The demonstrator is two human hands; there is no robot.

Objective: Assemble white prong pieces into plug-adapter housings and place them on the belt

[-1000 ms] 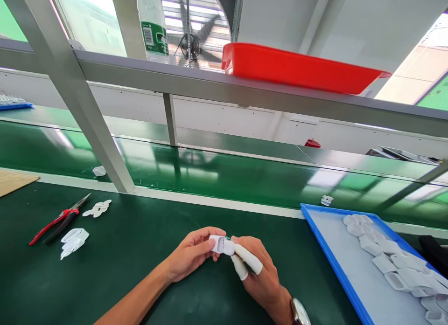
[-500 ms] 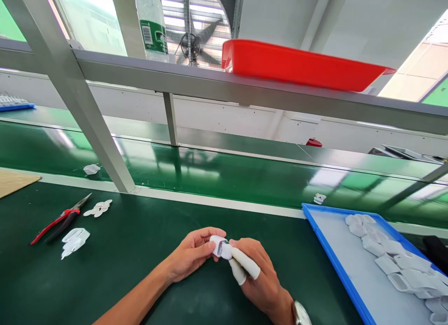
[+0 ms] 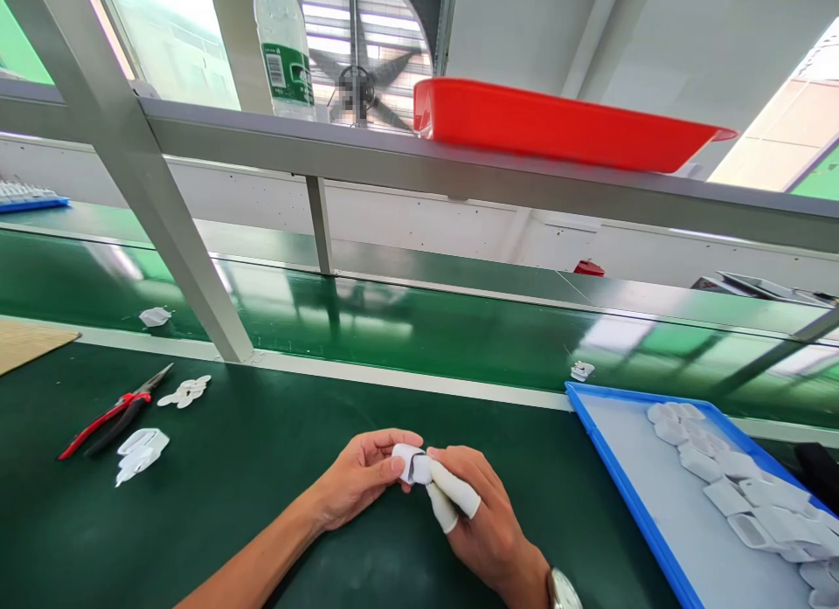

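A small white plastic part (image 3: 410, 463) is held between both hands over the dark green worktable (image 3: 249, 469). My left hand (image 3: 359, 474) grips its left side with thumb and fingers. My right hand (image 3: 477, 515) presses on its right side; two of its fingers wear white finger cots, and a watch sits at the wrist. A blue tray (image 3: 629, 495) holding several similar white parts (image 3: 727, 487) lies to the right of my hands.
Red-handled pliers (image 3: 108, 414) and two small heaps of white pieces (image 3: 140, 446) lie at the left. A green conveyor belt (image 3: 419, 321) behind carries two white parts (image 3: 581, 370). Overhead a metal shelf holds a red tray (image 3: 557, 128) and a water bottle (image 3: 284, 45). A slanted metal post (image 3: 170, 216) stands left.
The two white parts on the belt have drifted left. My hands have closed in a little on the white part and turned it slightly; they stay in the same spot.
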